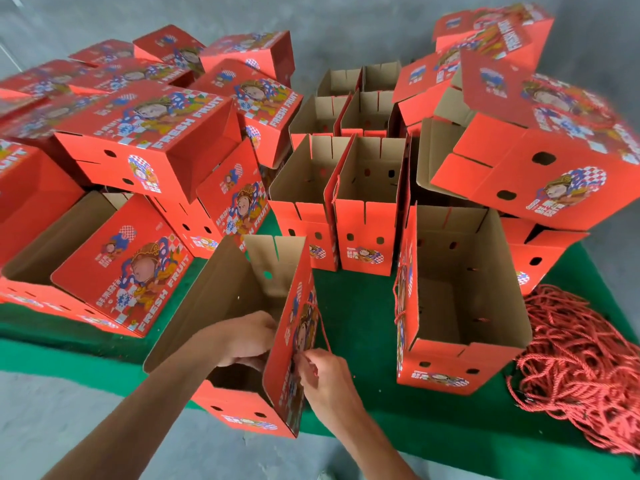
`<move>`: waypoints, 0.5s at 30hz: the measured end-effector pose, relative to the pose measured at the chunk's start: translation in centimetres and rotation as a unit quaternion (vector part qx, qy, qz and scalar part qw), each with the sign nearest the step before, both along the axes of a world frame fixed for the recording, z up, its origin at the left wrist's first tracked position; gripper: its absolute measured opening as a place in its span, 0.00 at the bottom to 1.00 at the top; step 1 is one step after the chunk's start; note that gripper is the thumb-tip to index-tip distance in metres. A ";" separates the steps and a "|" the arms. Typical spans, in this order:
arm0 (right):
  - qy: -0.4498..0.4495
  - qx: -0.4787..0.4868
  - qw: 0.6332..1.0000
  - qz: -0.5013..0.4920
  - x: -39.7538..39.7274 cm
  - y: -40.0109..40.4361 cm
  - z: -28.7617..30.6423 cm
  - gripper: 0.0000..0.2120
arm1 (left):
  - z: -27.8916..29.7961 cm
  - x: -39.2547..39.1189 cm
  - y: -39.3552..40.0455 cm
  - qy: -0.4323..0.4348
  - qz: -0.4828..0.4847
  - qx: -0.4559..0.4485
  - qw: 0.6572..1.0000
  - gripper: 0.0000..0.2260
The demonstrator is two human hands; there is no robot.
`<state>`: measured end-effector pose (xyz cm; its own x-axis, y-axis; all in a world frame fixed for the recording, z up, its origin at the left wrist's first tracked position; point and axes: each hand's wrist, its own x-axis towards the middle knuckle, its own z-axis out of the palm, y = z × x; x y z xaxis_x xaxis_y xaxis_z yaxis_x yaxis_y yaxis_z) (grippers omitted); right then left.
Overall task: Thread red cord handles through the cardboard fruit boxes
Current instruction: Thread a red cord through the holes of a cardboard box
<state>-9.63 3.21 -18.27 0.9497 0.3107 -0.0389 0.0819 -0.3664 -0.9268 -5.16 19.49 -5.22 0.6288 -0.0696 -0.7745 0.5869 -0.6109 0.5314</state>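
Observation:
An open red cardboard fruit box (221, 306) stands at the near edge of the green mat, its printed side wall facing right. A red cord (322, 327) runs down the outside of that wall. My left hand (247, 339) reaches inside the box, fingers curled against the inner face of the wall. My right hand (323, 379) is outside and pinches the cord's lower end at the wall. A big pile of loose red cords (575, 365) lies at the right.
Another open box (460, 299) with a cord on its left wall stands just right. Several open boxes (343, 188) stand in rows behind. Stacks of red boxes (149, 140) crowd the left and the far right (540, 150). Green mat (349, 306) shows between them.

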 end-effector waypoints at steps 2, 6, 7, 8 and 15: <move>0.024 0.023 0.999 0.009 0.0 -0.2 0.0 0.12 | -0.4 0.4 -0.5 -0.020 -0.064 0.070 0.995 0.04; 0.064 0.074 0.995 0.018 0.2 -0.8 0.3 0.08 | -1.5 0.4 -0.9 -0.001 -0.086 0.087 0.993 0.12; 0.074 0.079 0.994 0.016 0.3 -0.9 0.3 0.08 | -1.7 0.3 -0.9 0.011 -0.069 0.072 0.995 0.11; 0.083 0.081 0.993 0.012 0.3 -0.9 0.3 0.08 | -1.7 0.2 -0.9 0.022 -0.042 0.051 0.998 0.08; 0.050 -0.003 0.999 -0.010 0.2 -3.2 -0.8 0.12 | -2.0 0.2 0.4 -0.049 -0.041 0.099 0.993 0.11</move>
